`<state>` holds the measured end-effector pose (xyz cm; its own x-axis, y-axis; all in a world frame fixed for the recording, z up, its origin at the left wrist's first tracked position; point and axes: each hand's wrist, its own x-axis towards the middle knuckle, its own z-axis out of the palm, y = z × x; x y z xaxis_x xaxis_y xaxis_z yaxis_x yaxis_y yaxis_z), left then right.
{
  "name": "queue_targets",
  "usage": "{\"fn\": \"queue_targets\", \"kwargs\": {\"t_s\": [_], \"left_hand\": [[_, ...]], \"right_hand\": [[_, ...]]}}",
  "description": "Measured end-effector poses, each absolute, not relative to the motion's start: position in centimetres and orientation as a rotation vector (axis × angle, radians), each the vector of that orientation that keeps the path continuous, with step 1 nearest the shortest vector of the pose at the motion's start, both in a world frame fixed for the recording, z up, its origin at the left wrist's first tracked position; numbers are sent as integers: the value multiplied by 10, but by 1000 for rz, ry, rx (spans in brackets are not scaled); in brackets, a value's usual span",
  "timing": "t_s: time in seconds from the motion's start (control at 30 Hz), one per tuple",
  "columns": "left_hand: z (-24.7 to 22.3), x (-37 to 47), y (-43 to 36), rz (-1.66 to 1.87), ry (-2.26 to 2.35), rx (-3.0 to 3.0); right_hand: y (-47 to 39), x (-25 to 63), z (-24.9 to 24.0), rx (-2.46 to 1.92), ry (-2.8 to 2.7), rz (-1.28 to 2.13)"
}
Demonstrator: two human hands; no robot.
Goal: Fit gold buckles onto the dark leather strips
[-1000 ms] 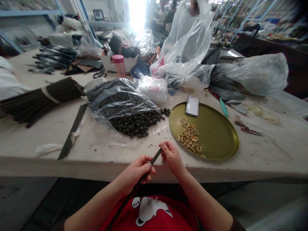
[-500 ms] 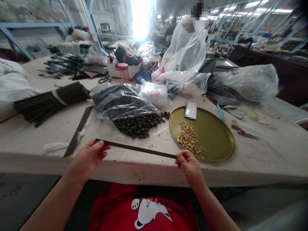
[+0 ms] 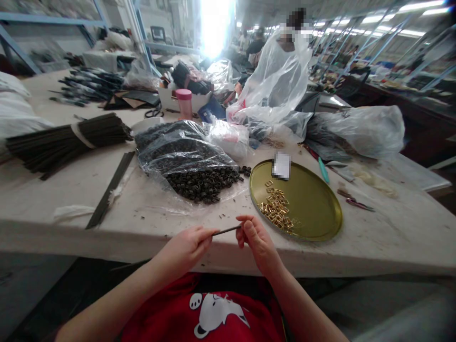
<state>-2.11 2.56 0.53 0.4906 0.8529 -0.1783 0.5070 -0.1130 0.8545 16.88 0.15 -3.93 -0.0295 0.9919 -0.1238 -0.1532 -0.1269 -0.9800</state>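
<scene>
A dark narrow strip (image 3: 227, 231) is stretched between my two hands above the table's front edge. My left hand (image 3: 188, 244) pinches it, and the strip's tail seems to stick out below the left wrist. My right hand (image 3: 253, 237) grips the other end with its fingertips. Just right of that hand, gold metal buckles (image 3: 276, 209) lie on the left side of a round gold tray (image 3: 313, 199). Beyond my hands, small black loops (image 3: 203, 185) spill from a clear plastic bag (image 3: 178, 147).
A banded bundle of dark strips (image 3: 67, 142) and a few loose strips (image 3: 111, 190) lie at the left. Behind stand a pink-lidded jar (image 3: 184, 103) and plastic bags (image 3: 366, 128). A teal tool (image 3: 323, 169) and small snips (image 3: 359, 204) rest right.
My left hand has moved right and turned palm down, close to my right hand. My right hand has shifted slightly left. Only a short length of strip now shows between them.
</scene>
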Motion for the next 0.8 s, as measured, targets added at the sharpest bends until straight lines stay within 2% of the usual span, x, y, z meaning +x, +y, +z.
{"fn": "queue_targets", "kwargs": {"t_s": [0.13,0.37,0.6,0.7,0.8], "left_hand": [[-7,-15,15,444,1185,1711],[-8,-2,12,409,1033,834],[-8,7,10,502,963,680],[-9,7,10,494,987,660],[-12,6,10,533,1018,642]], "right_hand": [[4,168,-46,-1258,-1063,1367],[9,161,-54,-1271,-939,1454],[10,150,-60,-1280,-913,1535],[6,151,-64,-1301,-1081,1396],[3,156,-61,-1349,-1428,1015]]}}
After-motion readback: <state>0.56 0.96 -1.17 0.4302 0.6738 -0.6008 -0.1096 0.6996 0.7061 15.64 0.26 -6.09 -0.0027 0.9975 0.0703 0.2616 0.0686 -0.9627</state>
